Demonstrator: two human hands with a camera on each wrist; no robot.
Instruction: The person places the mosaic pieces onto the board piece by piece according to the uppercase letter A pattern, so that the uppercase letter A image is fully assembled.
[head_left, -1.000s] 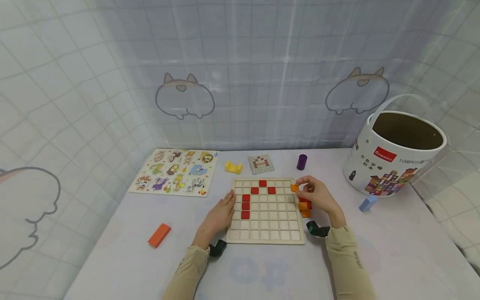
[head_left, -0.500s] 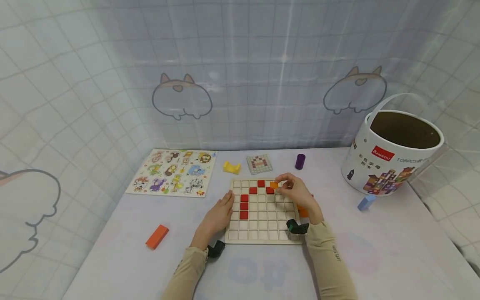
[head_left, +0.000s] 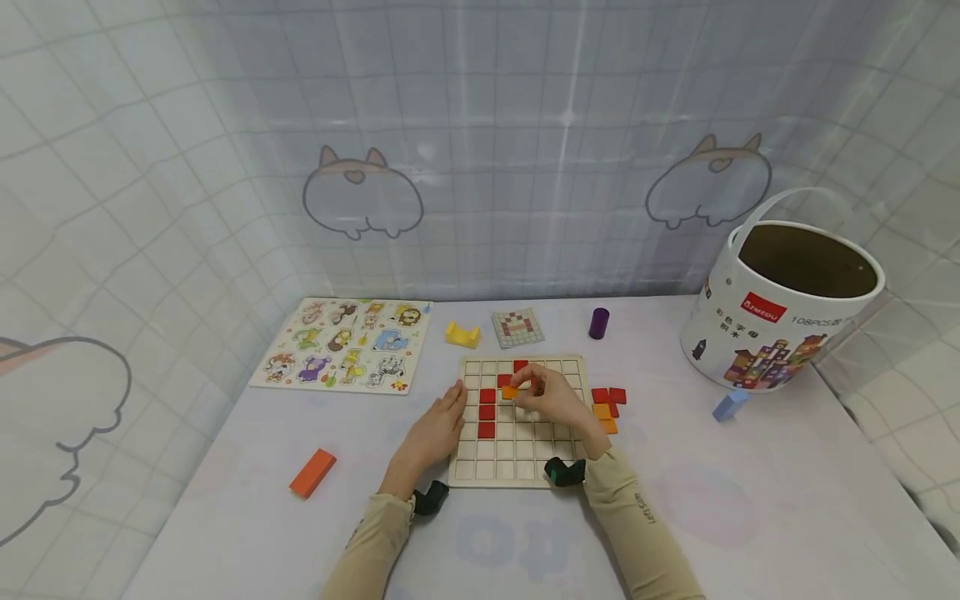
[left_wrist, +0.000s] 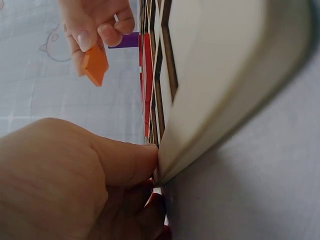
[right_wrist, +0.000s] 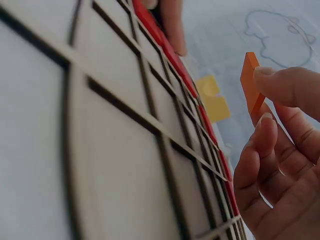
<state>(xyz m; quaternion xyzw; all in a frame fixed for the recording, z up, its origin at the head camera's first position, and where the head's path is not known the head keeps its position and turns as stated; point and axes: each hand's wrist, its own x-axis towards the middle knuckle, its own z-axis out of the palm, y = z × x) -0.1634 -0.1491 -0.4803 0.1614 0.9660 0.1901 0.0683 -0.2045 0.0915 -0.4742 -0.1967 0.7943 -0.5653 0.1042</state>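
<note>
A wooden grid board (head_left: 506, 472) lies flat in front of me, with several red tiles (head_left: 487, 412) set in its cells. My left hand (head_left: 433, 429) rests along the board's left edge; in the left wrist view its thumb (left_wrist: 130, 162) touches that edge. Over the upper middle of the grid, my right hand (head_left: 553, 398) pinches a square orange tile (head_left: 509, 392) between thumb and fingers. The right wrist view shows the orange tile (right_wrist: 251, 82) tilted and apart from the board. My right hand covers part of the upper right cells.
Loose red tiles (head_left: 617, 396) and orange tiles (head_left: 602, 412) lie right of the board. Behind it are a yellow block (head_left: 462, 335), a pattern card (head_left: 517, 328) and a purple cylinder (head_left: 598, 323). An animal puzzle (head_left: 341, 346), red-orange block (head_left: 312, 473), blue block (head_left: 731, 405) and bucket (head_left: 776, 333) surround these.
My right hand has carried the orange tile leftward from the board's right edge to above the upper middle cells. The loose tiles at the right show again. My left hand stays at the edge.
</note>
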